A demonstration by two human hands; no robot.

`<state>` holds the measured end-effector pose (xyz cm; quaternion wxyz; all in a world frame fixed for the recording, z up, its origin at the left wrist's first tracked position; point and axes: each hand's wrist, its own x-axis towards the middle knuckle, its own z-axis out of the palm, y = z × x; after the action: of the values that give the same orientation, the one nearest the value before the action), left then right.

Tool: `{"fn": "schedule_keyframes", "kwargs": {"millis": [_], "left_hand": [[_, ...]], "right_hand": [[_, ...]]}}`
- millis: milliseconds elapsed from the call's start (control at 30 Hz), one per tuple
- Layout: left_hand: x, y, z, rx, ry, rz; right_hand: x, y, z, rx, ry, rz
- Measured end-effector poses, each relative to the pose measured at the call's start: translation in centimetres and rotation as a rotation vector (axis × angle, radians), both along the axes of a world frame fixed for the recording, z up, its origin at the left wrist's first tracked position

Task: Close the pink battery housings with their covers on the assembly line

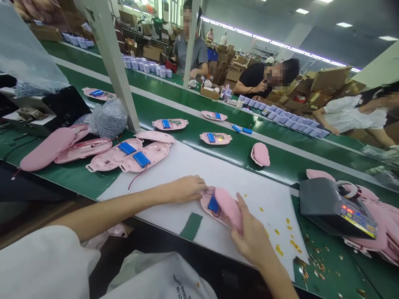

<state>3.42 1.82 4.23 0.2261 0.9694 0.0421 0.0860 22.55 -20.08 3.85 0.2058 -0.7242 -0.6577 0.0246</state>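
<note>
On the white sheet in front of me lies an open pink plastic shell half (205,203) with a blue battery pack (213,204) and thin wires in it. My left hand (186,189) has its fingers closed at the shell's left end. A smooth pink cover (229,207) is tilted over the right part of the shell, gripped between the thumb and fingers of my right hand (249,232). The cover hides that part of the inside.
Several pink shells with blue batteries (141,159) lie at left beside a bag of screws (110,118). More shells (215,138) sit on the green conveyor. A dark tape dispenser (335,207) stands right, near yellow tape scraps (279,250). People work across the line.
</note>
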Motion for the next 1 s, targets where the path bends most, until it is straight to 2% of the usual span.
{"fn": "schedule_keyframes", "kwargs": {"millis": [67,133,233,333,467,567,633,733,800,867,1000], "left_hand": [[-0.7,-0.8,-0.3,0.103,0.016,0.026],[-0.8,-1.5,-0.4,0.139,0.026,0.065],[0.2,-2.0,-0.1,0.158,0.022,0.121],[1.9,-2.1,0.2,0.165,0.001,0.134],[3.8,-2.0,0.1,0.131,-0.035,-0.002],[3.7,-2.1,-0.2,0.144,-0.036,-0.121],[2.9,-2.6,-0.2,0.201,0.01,-0.101],[1.8,-3.2,0.2,0.319,0.077,0.01],[1.9,-3.0,0.6,0.358,0.07,0.038],[2.9,-2.1,1.0,0.327,0.012,-0.013],[5.0,1.2,1.5,0.176,-0.044,-0.28]], "right_hand": [[2.0,0.1,0.9,-0.004,0.037,-0.022],[3.5,0.9,1.7,-0.028,0.077,-0.06],[4.5,2.7,2.3,-0.074,0.206,-0.111],[4.9,3.4,2.1,0.013,0.298,-0.25],[5.7,2.2,1.7,0.127,0.244,-0.353],[6.3,1.0,1.8,0.147,0.213,-0.4],[6.9,0.3,1.8,0.176,0.225,-0.463],[8.1,-0.8,1.8,0.288,0.269,-0.612],[8.8,-1.4,1.7,0.347,0.294,-0.687],[9.0,-1.7,1.6,0.362,0.322,-0.701],[8.3,-1.8,1.7,0.349,0.341,-0.644]]}}
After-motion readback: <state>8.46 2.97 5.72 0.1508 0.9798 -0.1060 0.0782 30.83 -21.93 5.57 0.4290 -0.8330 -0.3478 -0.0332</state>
